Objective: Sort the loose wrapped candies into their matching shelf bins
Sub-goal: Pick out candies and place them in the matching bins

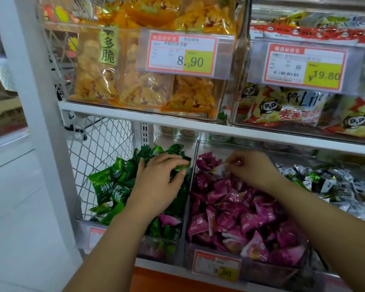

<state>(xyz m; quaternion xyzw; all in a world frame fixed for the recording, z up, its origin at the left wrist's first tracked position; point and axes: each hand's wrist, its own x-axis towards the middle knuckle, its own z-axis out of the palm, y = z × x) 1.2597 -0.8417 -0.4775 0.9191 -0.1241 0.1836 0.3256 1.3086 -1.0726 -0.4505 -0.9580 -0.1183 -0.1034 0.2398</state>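
Three clear bins stand side by side on the lower shelf. The left bin (83, 230) holds green wrapped candies (110, 186), with one pink candy (169, 220) lying among them near the front. My left hand (158, 182) reaches into this bin and pinches a green candy (180, 167) near the back. The middle bin (215, 249) is full of magenta wrapped candies (236, 213). My right hand (253, 167) is at the back of the middle bin and pinches a pale whitish-pink wrapper (219, 168).
A third bin (282, 159) at the right holds silver and green wrapped candies (333, 184). The upper shelf (177, 121) carries yellow snack bags and red-white snack packs behind price tags. A white mesh side panel (99, 148) and a post close the left side.
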